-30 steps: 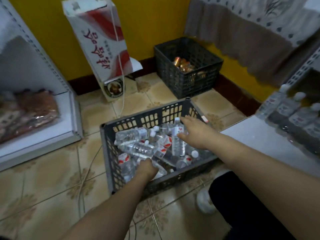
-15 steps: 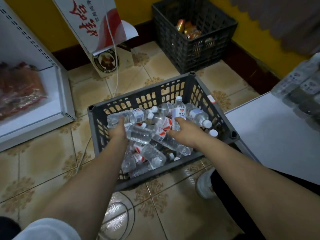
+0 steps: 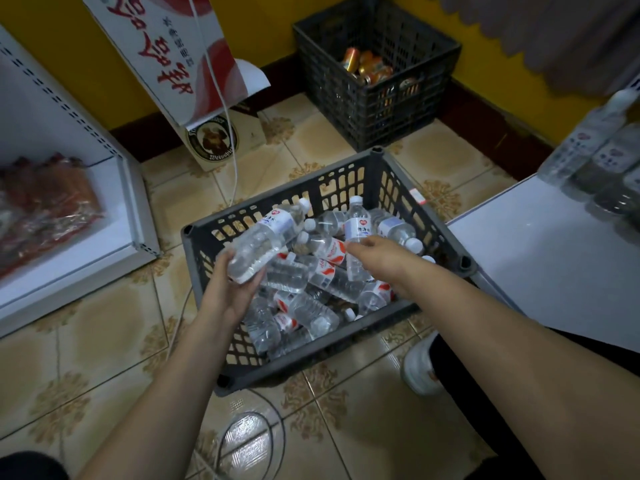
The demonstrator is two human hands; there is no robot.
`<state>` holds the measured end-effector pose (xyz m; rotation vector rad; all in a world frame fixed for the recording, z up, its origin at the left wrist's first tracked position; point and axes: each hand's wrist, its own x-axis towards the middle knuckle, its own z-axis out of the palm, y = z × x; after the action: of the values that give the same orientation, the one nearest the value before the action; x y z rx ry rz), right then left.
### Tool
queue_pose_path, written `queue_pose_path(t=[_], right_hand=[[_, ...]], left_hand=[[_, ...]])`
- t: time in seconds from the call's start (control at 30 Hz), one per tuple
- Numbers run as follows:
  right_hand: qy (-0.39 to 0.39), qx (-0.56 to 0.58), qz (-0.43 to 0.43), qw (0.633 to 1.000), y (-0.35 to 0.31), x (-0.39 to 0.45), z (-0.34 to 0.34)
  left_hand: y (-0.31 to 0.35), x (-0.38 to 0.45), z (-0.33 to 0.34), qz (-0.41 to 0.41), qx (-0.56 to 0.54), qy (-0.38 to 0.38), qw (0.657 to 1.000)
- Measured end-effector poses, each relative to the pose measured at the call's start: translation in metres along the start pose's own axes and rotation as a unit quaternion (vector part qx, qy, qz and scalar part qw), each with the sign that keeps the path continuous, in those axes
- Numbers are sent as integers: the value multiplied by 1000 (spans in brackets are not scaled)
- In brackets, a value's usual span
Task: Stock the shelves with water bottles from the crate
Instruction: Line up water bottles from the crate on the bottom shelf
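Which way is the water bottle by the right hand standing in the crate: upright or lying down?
Upright. The water bottle stands with its white cap on top, held by the right hand in the crate, while the bottles around it lie flat.

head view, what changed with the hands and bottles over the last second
The left hand took hold of a water bottle and lifted it above the pile. The right hand moved onto an upright bottle and grips it. The grey crate and the crate of cans stayed put.

Bare forearms, no sleeves showing; dark trousers (image 3: 485, 393) and a white shoe (image 3: 420, 370) (right side).
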<state>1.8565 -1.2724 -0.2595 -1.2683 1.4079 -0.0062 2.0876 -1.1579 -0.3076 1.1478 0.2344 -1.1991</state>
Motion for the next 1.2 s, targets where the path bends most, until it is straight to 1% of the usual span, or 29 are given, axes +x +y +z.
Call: queue_pose_path(t=[0.07,0.13,0.2,0.27,0.33,0.4,0.47,0.57,0.6,0.7,0.73,0.83,0.9,0.93,0.97,1.0,1.03,1.1,1.13,1.2], right_hand=[[-2,65,14,998,-1,-1,-2],[-10,150,13,989,-6,-4,-7],[-33,237,-6,971,-13,-11,-14],[-42,309,-16,950,-16,-15,-23],[1,353,3,936,-12,-16,-33],[64,387,31,919,0,-14,-46],[102,406,41,907,11,-16,-59],[138,401,23,905,20,-21,-75],[144,396,14,907,21,-26,-80],[144,386,0,911,14,-43,-99],[145,388,1,910,11,-52,-109],[145,406,-20,902,9,-93,-152],[161,405,-45,899,20,-126,-186],[173,406,-53,896,30,-145,-202],[186,412,-55,890,43,-164,-217],[196,425,-54,882,58,-182,-230],[206,441,-49,872,75,-200,-243],[217,468,-38,856,111,-231,-262],[220,471,-34,854,128,-244,-270],[233,471,-30,850,159,-269,-287]], left_hand=[[-4,-16,0,-36,13,-74,997],[-11,-34,9,-56,34,-119,991],[-22,-46,20,-67,65,-166,982],[-35,-53,32,-56,134,-204,968],[-48,-59,47,-43,210,-232,949],[-61,-66,61,-52,252,-252,933],[-71,-71,73,-65,280,-266,920],[-78,-80,91,-73,323,-269,904],[-79,-84,98,-67,356,-265,894],[-76,-105,123,-11,484,-249,839],[-74,-112,132,9,504,-259,824],[-71,-137,170,69,537,-328,774],[-71,-150,199,111,565,-370,729],[-74,-158,214,131,585,-386,701],[-79,-169,230,157,606,-403,668],[-86,-180,245,190,635,-417,622],[-95,-191,262,231,662,-432,567],[-117,-214,293,300,705,-466,442],[-129,-223,307,320,724,-485,372],[-159,-240,332,341,753,-506,248]])
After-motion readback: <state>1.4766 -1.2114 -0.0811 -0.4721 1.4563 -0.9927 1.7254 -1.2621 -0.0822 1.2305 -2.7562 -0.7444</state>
